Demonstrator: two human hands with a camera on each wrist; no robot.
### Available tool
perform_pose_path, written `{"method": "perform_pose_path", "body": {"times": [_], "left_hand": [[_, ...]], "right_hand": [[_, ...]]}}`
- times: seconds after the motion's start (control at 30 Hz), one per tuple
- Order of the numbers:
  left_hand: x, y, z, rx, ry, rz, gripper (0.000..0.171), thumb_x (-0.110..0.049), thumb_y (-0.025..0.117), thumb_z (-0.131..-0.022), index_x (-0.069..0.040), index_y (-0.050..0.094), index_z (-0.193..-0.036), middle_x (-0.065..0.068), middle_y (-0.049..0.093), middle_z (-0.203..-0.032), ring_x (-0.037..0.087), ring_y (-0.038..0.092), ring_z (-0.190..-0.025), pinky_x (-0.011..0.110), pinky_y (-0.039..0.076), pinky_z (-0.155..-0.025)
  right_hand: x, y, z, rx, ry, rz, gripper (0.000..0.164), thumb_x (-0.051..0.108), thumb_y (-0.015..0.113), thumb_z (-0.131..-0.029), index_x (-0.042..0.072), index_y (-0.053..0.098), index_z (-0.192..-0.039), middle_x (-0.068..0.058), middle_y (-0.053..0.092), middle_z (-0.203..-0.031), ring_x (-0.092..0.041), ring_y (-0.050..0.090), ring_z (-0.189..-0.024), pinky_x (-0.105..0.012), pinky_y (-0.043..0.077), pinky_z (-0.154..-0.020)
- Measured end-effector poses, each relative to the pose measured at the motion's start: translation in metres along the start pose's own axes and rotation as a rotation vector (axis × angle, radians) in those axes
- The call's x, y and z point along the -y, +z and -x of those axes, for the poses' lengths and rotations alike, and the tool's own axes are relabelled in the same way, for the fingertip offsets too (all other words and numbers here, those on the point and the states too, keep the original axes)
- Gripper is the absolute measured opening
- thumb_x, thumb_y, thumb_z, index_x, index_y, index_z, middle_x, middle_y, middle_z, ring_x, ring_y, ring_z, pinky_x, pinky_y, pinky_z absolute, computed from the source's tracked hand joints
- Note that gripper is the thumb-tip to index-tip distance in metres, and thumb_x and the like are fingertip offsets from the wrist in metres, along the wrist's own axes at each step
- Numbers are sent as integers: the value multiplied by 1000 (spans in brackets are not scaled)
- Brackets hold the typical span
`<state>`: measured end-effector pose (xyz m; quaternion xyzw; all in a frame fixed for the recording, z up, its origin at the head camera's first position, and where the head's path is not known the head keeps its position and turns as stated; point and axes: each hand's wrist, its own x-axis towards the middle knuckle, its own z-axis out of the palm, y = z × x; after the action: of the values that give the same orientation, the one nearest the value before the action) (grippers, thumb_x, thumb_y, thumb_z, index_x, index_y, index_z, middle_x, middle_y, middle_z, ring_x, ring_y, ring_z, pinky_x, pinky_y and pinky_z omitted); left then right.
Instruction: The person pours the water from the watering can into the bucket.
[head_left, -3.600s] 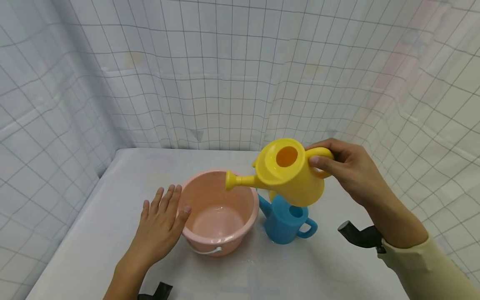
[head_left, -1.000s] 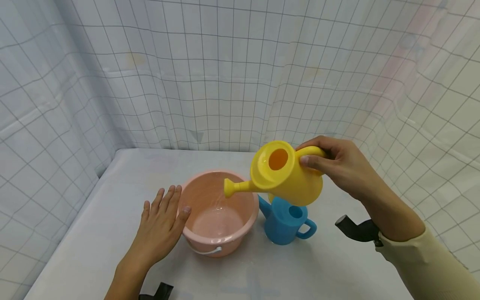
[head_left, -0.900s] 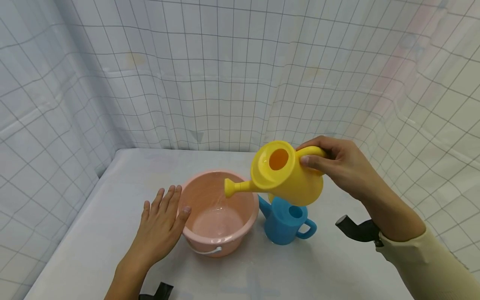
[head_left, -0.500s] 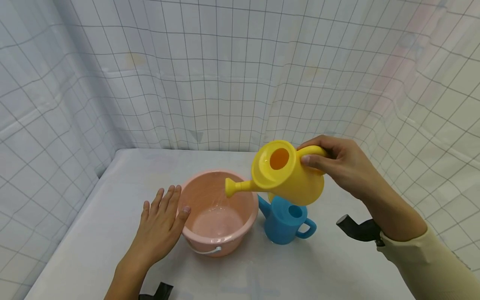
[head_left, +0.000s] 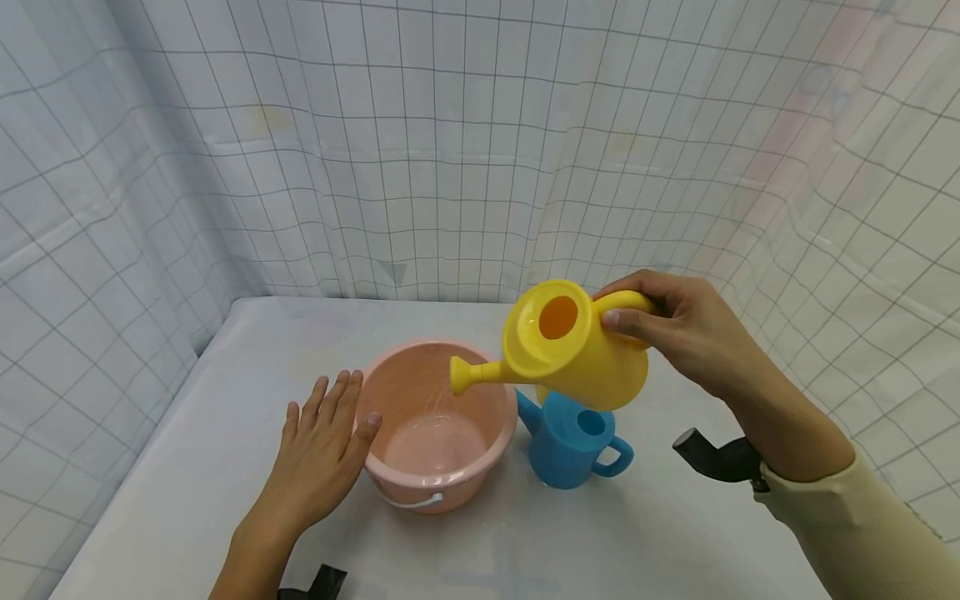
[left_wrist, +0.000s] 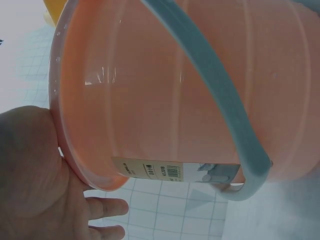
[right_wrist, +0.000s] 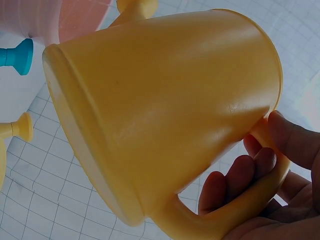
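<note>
My right hand [head_left: 678,325] grips the handle of a yellow watering can [head_left: 573,354], fingers curled round it in the right wrist view. The can is tilted, its spout over a pink bucket [head_left: 438,483], and thin streams of water fall from the spout head into it. Some water seems to lie in the bottom. My left hand [head_left: 318,458] rests flat against the bucket's left rim, fingers straight. In the left wrist view the palm touches the rim of the bucket [left_wrist: 145,100]. A blue watering can [head_left: 566,450] stands upright right of the bucket, below the yellow one.
A second yellow watering can's spout [right_wrist: 22,127] shows at the left of the right wrist view; the rest is mostly hidden. The bucket's pale handle [left_wrist: 215,85] hangs down its side. A white cloth covers the table [head_left: 285,333], with grid-patterned curtains [head_left: 465,167] around it.
Since the oldest frame, the yellow watering can has shifted slightly left and tipped further towards the bucket; water now streams from its spout. My left hand has stayed still.
</note>
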<state>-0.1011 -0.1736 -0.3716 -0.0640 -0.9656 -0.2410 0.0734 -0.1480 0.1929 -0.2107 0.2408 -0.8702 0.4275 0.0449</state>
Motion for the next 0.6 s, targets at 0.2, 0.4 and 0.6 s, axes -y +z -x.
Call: {"method": "perform_pose_path", "body": {"times": [0.2,0.4,0.6], "left_hand": [[0,0,0,2,-1,7,65,-49,29,-101,-15,12,-153,18,17,-158,40,3,-147,67,-1,-111],[0,0,0,5,-3,8,65,-49,28,-101,-15,12,-153,17,17,-158,39,3,-147,67,-1,-111],[-1,0,0,6,-4,8,65,-48,30,-101,-14,12,-153,17,17,-158,40,3,-147,67,-1,-111]], "right_hand": [[0,0,0,0,6,-2,23,24,61,-92,12,66,-111,0,67,-101,-20,60,-85,-24,55,-75],[0,0,0,2,7,-10,23,24,61,-92,12,66,-112,0,67,-102,-20,60,-86,-24,55,-75],[0,0,0,4,7,-10,24,24,61,-92,12,66,-112,0,67,-102,-20,61,-85,-24,55,-75]]}}
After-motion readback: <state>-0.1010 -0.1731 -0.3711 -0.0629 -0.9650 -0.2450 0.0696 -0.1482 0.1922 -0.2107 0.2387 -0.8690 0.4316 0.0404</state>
